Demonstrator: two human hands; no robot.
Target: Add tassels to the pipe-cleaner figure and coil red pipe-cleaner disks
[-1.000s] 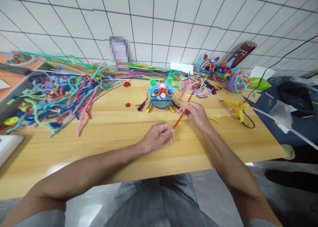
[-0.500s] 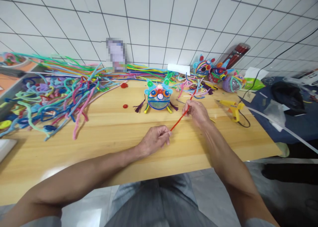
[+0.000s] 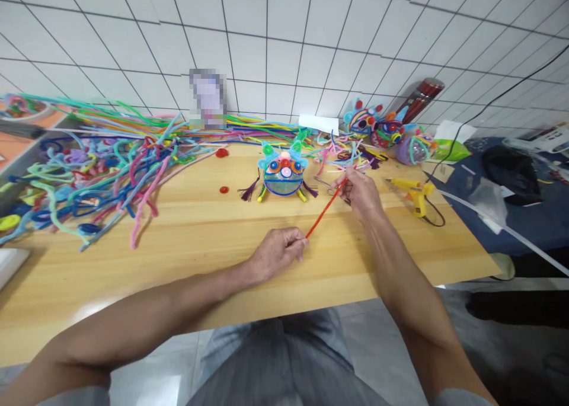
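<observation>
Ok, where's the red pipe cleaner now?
In the head view, the red pipe cleaner slants just right of centre, held between the left hand and right hand, below and right of the green-horned figure.

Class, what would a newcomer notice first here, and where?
Probably the bright figure with a face, at the picture's centre. Next come the red stem, held between the left hand and right hand nearer the camera, and the tangle of fuzzy stems at left.
</observation>
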